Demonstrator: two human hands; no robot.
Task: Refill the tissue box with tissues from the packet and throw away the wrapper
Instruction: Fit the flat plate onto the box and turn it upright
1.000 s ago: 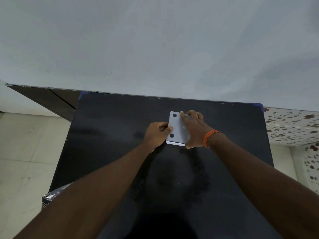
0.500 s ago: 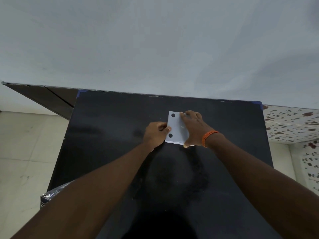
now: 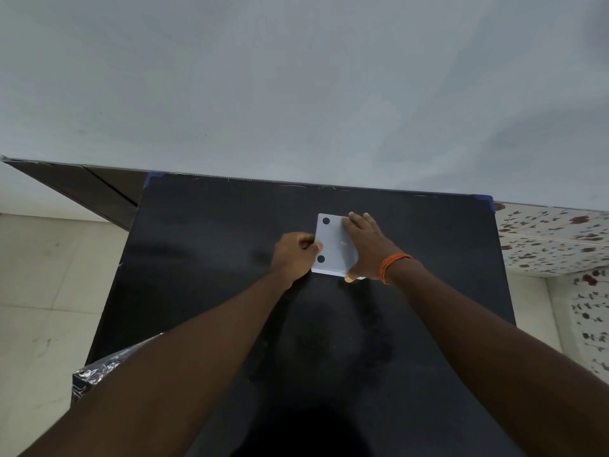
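A pale grey wall fills the upper half of the view, plain and matte. Below it the black desk has a dull, faintly smudged top with blue tape at both far corners; its near edge is cut off by the frame and both forearms. Left of the desk lies a cream tiled floor, right of it a flower-patterned surface.

At the desk's near left corner a crinkled, shiny wrapper pokes out from under the left forearm, mostly hidden (what it holds cannot be made out).

Toward the desk's far middle sits the tissue box, a flat white rectangular face with rounded corners and two black dots along its left side; its right part is covered. The right hand lies flat over it, fingers spread, thumb hooked at the near edge, an orange thread band on the wrist. The left hand is curled, pinching the box's left edge.

Compared with half a second ago the grip looks unchanged; the box face appears tipped slightly flatter.
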